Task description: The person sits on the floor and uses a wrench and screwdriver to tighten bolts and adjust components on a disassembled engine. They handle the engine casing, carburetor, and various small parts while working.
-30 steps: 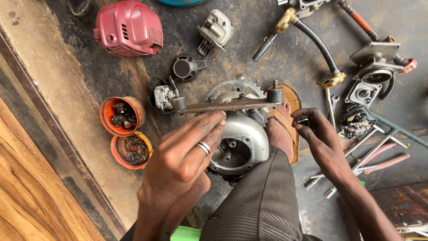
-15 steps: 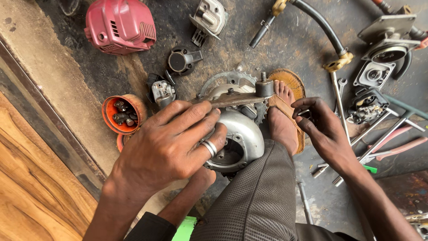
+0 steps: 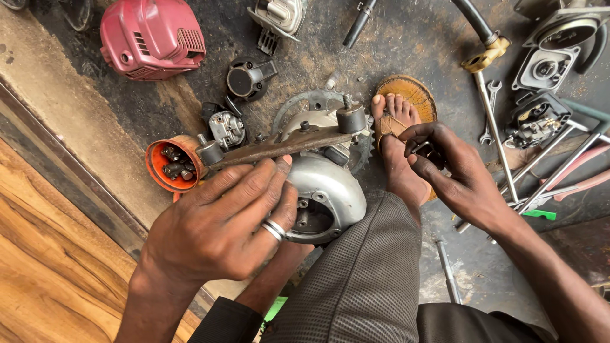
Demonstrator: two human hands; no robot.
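The left hand lies flat on the long rusty wrench atop the silver engine case on the floor, not closed around it. The right hand pinches a small dark part. Push slowly, and keep the foot steady.

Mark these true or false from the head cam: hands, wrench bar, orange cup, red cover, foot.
1. The left hand rests on the silver engine housing, fingers against the long rusty wrench bar. True.
2. The right hand is flat on the floor, holding nothing. False: it is raised beside the sandalled foot, fingers pinched on a small dark part.
3. The orange cup holds small metal parts. True.
4. The red engine cover sits on the housing. False: it lies apart, at the upper left.
5. The left hand wears a ring. True.
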